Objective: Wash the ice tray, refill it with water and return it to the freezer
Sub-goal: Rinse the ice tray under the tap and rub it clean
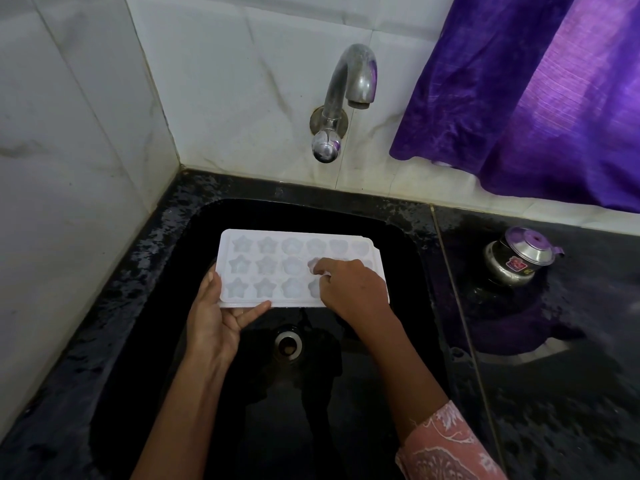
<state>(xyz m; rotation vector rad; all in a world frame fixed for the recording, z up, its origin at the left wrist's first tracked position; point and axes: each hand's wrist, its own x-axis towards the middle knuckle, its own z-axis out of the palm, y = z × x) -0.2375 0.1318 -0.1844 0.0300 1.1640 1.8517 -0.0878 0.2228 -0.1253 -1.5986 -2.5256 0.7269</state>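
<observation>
Our left hand (213, 317) grips the ice tray (266, 268) by its near-left corner, holding it over the sink (194, 237), toward the back wall. That one-corner hold may slip or tip as our right hand (353, 289) presses curled fingers into a middle cell; whether it also grips, we cannot tell. Splashes could reach the steel pot (516, 261) on the counter's right.

head view, close, looking down into sink (180, 237).
</observation>
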